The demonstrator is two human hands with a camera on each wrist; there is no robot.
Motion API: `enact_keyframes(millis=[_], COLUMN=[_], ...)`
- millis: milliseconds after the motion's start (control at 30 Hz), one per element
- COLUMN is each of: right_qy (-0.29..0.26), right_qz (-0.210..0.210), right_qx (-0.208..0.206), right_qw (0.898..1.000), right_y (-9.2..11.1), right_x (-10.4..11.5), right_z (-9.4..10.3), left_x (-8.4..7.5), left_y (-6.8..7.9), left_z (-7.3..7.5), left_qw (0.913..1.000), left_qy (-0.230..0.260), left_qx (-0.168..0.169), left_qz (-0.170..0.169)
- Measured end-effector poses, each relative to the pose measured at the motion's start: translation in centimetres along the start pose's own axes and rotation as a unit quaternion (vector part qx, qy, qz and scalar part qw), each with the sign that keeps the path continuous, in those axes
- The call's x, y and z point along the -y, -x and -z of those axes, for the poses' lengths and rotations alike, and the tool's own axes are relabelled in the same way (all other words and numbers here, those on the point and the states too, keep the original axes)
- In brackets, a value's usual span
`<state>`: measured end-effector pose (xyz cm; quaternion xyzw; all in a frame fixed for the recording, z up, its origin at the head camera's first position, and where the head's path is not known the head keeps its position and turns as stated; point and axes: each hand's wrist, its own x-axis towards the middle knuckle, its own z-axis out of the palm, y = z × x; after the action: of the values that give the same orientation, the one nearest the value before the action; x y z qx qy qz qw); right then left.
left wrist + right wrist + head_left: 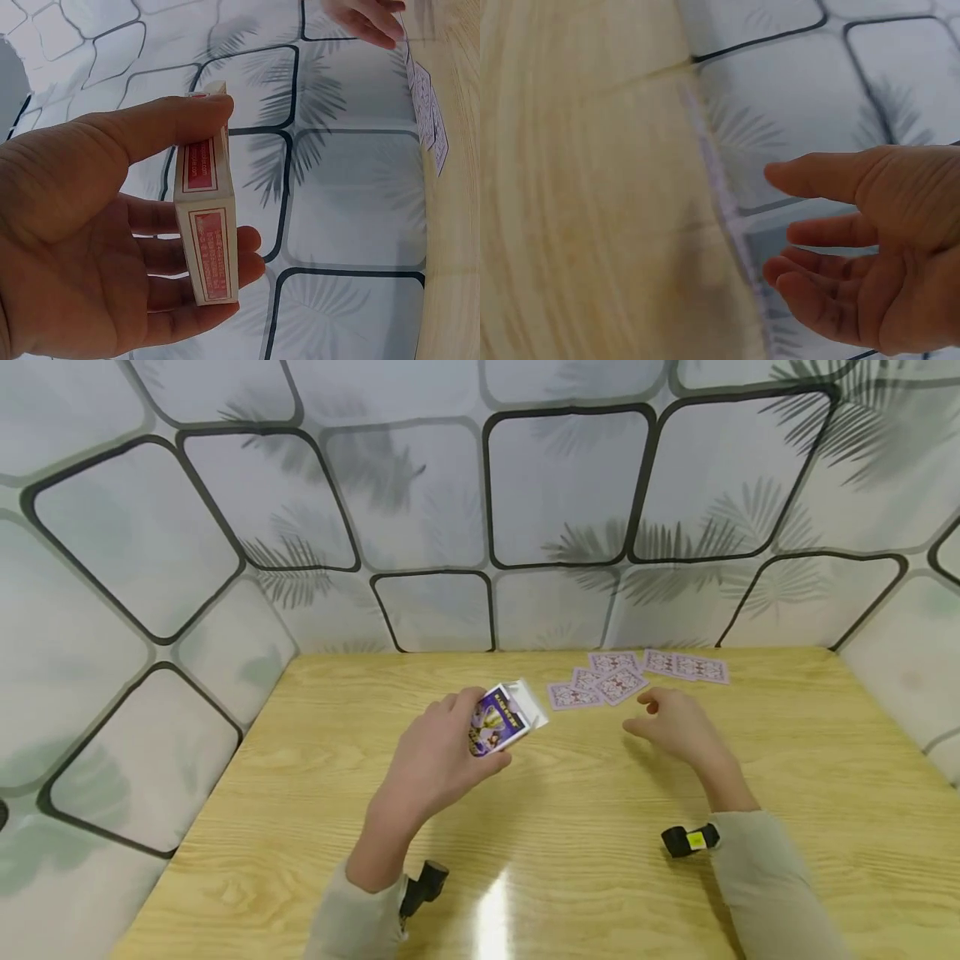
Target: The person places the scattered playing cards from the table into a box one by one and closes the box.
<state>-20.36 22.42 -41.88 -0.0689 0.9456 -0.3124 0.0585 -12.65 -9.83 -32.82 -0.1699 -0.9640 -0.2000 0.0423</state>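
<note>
Card box (498,722), one: white, purple pictorial face with yellow figure, red-printed edge panels; white flap open at right end; tilted, held off the bench (562,802) in the left grip (438,752). Playing cards, lavender backs with dark reddish ornament, backs up, far right of bench: left cluster (621,686), overlapping; right row (678,666), overlapping.

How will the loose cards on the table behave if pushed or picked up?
The cards look thin, so they're probably light and a bit bendy. They lie flat on a smooth, shiny table, so they'd likely slide easily and be awkward to lift by an edge. Several overlap, so pushing one may drag its neighbours.
</note>
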Motion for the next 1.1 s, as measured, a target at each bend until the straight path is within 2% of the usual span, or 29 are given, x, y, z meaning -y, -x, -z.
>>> enact_keyframes(millis=[233, 300, 400, 700, 933, 1100], right_qy=[-0.091, -0.099, -0.084, -0.033, -0.003, -0.002], right_qz=[-0.023, -0.028, -0.032, -0.032, -0.028, -0.029], right_qx=[-0.054, -0.069, -0.082, -0.066, -0.051, -0.034], right_qw=[0.994, 0.992, 0.993, 0.997, 0.998, 0.999], right_y=[-3.5, -4.1, -4.9, -6.3, -6.4, -6.2], right_x=[-2.0, -2.4, -3.0, -3.8, -3.8, -3.4], right_z=[-1.6, -1.7, -1.8, -2.2, -2.1, -1.9], left_x=[0.2, 0.2, 0.2, 0.3, 0.4, 0.6], left_y=[0.2, 0.2, 0.2, 0.3, 0.2, 0.1], left_z=[-0.1, -0.1, -0.1, -0.3, -0.3, -0.2], left_qw=[0.9999, 0.9999, 0.9999, 1.0, 1.0, 1.0], left_qy=[0.004, 0.004, 0.003, -0.003, 0.001, -0.004], left_qx=[-0.01, -0.011, -0.011, -0.007, -0.005, -0.006], left_qz=[0.007, 0.007, 0.007, 0.003, -0.001, -0.002])
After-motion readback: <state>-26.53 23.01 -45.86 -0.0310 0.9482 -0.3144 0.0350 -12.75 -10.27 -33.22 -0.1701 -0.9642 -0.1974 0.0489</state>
